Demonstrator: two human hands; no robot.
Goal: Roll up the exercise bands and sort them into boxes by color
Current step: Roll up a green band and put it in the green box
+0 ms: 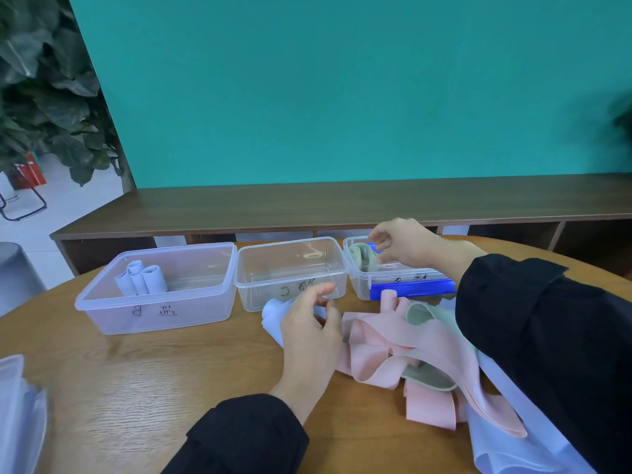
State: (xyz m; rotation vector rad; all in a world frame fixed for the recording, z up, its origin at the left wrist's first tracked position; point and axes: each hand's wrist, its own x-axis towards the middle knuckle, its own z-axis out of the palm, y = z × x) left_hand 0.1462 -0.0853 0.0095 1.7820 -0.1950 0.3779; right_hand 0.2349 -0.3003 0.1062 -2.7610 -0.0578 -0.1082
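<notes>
A round wooden table (136,371) carries three clear boxes in a row along its far side. The left box (157,289) holds three rolled pale-blue bands (142,278); the middle box (290,271) has nothing in it. A loose heap of pink bands (393,340), green and pale-blue ones lies near right. The right hand (403,246) reaches into the right box (393,271), fingers curled at a rolled green band (362,256). The left hand (311,333) rests, loosely curled, on a pale-blue band (273,314).

Bright, even light; wide-angle bending at edges, slight motion blur
</notes>
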